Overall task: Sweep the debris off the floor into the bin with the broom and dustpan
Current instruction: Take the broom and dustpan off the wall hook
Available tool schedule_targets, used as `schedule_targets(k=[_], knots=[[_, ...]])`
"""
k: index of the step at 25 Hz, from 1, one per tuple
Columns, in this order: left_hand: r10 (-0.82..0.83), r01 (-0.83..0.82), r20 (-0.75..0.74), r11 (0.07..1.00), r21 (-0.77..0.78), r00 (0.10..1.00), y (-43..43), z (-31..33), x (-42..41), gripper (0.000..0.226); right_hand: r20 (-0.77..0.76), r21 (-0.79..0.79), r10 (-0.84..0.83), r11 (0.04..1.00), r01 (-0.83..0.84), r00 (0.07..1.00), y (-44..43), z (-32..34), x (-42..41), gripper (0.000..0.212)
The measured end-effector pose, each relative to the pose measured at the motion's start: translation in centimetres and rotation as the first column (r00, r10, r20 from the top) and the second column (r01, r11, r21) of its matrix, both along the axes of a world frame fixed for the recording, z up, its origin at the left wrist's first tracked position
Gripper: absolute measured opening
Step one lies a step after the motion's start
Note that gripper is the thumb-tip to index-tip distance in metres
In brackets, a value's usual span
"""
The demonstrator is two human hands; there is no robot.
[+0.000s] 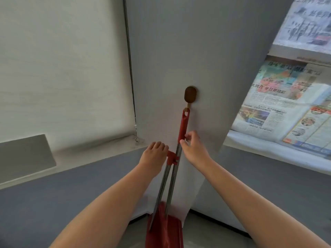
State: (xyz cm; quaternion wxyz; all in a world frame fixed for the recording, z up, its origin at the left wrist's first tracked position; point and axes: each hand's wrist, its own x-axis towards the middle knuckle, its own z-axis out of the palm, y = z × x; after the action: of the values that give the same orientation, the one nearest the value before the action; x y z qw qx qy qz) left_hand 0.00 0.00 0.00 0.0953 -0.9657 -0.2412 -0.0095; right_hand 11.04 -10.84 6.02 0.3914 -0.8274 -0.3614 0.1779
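A red broom handle (183, 125) hangs by its end loop from a brown wall hook (190, 94) on a grey wall column. Two steel poles (170, 179) run down from it, joined by a red clip (172, 157), to the red dustpan (163, 230) at the bottom edge. My right hand (192, 146) pinches the lower end of the red handle. My left hand (154, 154) is closed around the top of the left pole beside the clip. No debris or bin shows.
A white roller blind (62, 68) covers the window at left, above a sill and a grey block (25, 156). Newspapers (290, 104) cover shelves at right. A strip of pale floor (206, 235) shows beside the dustpan.
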Motion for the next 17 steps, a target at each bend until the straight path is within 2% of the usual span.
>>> schedule_targets(k=[3, 6, 9, 12, 13, 15, 16, 17], knots=[[-0.044, 0.038, -0.066, 0.996, -0.075, 0.997, 1.4, -1.4, 2.3, 0.051, -0.143, 0.073, -0.127, 0.988, 0.138, 0.982, 2.1, -0.6, 1.4, 0.026], [-0.021, -0.009, -0.121, 0.971, -0.240, 0.992, 1.7, -1.1, 4.0, 0.039, -0.113, 0.087, -0.103, 0.990, 0.113, 0.988, 2.6, -1.8, 1.2, 0.021], [-0.010, -0.070, -0.230, 0.939, -0.336, 0.973, 1.3, -0.1, 4.0, 0.026, -0.108, 0.162, -0.095, 0.980, 0.112, 0.990, 2.6, -2.2, 0.5, 0.016], [0.035, -0.125, -0.204, 0.886, -0.447, 0.978, 0.6, 1.1, 2.7, 0.024, -0.158, 0.243, -0.016, 0.968, 0.055, 0.987, 1.6, -0.8, 0.0, 0.009], [0.070, -0.157, -0.184, 0.842, -0.516, 0.980, 0.2, 1.5, 2.0, 0.027, -0.180, 0.266, 0.023, 0.964, 0.026, 0.983, 0.8, -0.2, -0.5, 0.005], [0.178, -0.236, -0.158, 0.641, -0.730, 0.971, -1.8, 2.1, 0.4, 0.033, -0.278, 0.320, 0.066, 0.947, 0.028, 0.958, -1.1, 0.6, -2.3, 0.006], [0.226, -0.263, -0.162, 0.551, -0.792, 0.961, -3.7, 2.1, -0.5, 0.034, -0.376, 0.341, 0.046, 0.936, 0.093, 0.925, -2.4, 1.0, -3.5, 0.011], [0.245, -0.252, -0.138, 0.534, -0.807, 0.960, -5.7, 1.8, -1.5, 0.032, -0.490, 0.349, 0.005, 0.917, 0.190, 0.872, -3.8, 1.4, -4.4, 0.018]])
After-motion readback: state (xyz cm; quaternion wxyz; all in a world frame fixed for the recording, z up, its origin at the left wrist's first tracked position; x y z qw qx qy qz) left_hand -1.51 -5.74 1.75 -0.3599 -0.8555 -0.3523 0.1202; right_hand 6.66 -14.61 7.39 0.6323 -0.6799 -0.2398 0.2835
